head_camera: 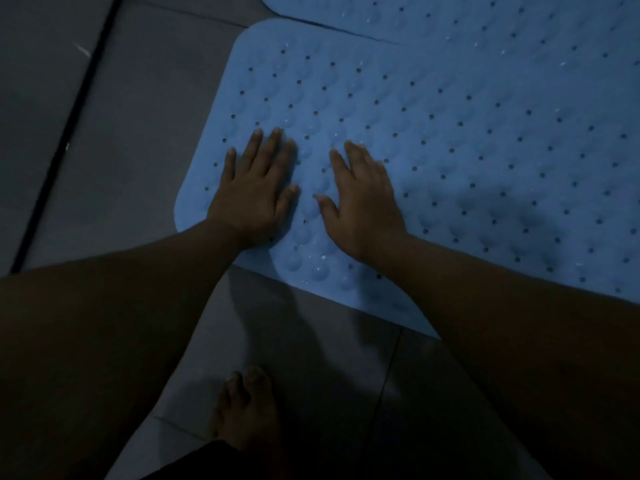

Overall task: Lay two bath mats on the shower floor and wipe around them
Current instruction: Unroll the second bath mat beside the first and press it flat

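Observation:
A light blue bath mat (450, 126) with rows of small holes and raised bumps lies flat on the grey tiled floor, filling the middle and right of the head view. A second blue mat (485, 15) of the same kind lies beyond it at the top, its edge overlapping or touching the first. My left hand (256, 188) rests palm down on the near left corner of the first mat, fingers spread. My right hand (360, 199) presses flat beside it, also with fingers apart. Neither hand holds anything.
Grey floor tiles (138, 133) with a dark grout line (65, 133) run along the left. My bare foot (247, 410) stands on the tile just in front of the mat. The scene is dim.

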